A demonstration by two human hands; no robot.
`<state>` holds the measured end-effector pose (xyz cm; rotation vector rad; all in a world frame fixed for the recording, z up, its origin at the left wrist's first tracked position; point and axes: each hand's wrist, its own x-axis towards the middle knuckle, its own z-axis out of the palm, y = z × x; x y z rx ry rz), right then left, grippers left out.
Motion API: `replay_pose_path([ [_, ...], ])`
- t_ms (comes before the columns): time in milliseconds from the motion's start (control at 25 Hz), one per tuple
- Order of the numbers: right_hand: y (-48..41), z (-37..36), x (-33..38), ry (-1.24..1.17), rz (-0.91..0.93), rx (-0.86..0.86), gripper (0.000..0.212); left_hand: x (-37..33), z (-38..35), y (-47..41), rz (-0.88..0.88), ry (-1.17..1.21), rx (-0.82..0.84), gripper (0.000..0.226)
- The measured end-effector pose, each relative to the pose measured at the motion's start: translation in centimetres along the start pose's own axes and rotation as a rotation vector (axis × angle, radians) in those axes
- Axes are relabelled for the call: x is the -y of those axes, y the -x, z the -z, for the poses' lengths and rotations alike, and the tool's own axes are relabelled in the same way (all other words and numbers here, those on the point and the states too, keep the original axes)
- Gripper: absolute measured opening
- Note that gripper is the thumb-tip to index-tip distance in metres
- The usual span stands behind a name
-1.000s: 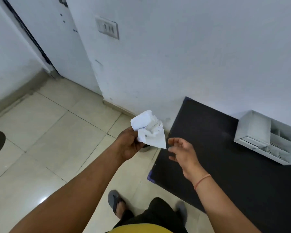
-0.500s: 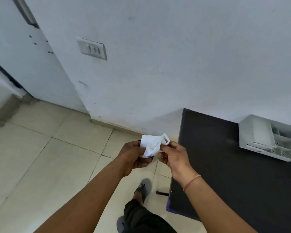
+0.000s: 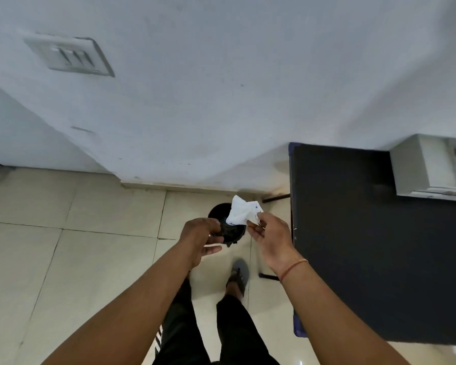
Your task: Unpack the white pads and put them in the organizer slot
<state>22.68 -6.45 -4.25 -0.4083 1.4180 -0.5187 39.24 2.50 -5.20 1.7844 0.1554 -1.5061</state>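
My right hand (image 3: 270, 237) pinches a crumpled white wrapper (image 3: 241, 211) with small blue print and holds it just above a small black bin (image 3: 233, 233) on the floor. My left hand (image 3: 199, 237) is at the bin's left side, with fingers and thumb closed around its black edge. The white organizer (image 3: 421, 167) with several slots stands on the black table (image 3: 366, 246) against the wall, far to the right of both hands. No loose white pads are visible.
The table's left edge (image 3: 292, 233) is right beside my right wrist. My legs and a sandalled foot (image 3: 238, 276) stand on the beige tiled floor (image 3: 90, 246). A white wall with a switch plate (image 3: 70, 56) fills the upper view.
The wrapper passed from my left hand to my right. I stepped up to the wall, and the black bin came into view below my hands. My left hand dropped to the bin.
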Motion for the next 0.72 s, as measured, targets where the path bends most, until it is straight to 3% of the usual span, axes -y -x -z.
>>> replay_pose_path([
  [160,-8.1,-2.4,-4.5,-0.049,-0.068,-0.067,0.043,0.2,0.1,-9.6,0.062,-0.075,-0.017,0.012],
  [360,-21.4,-3.8,-11.4,-0.087,-0.183,-0.178,0.044,2.7,0.7,-23.8,0.103,-0.198,-0.042,0.026],
  [520,-30.1,-4.0,-16.1,-0.08,-0.257,-0.113,0.068,5.3,0.9,-33.0,0.114,-0.251,-0.019,0.019],
  [720,-35.7,-4.1,-19.9,0.192,-0.282,-0.064,0.061,7.6,-0.7,-39.4,0.117,-0.349,-0.015,0.022],
])
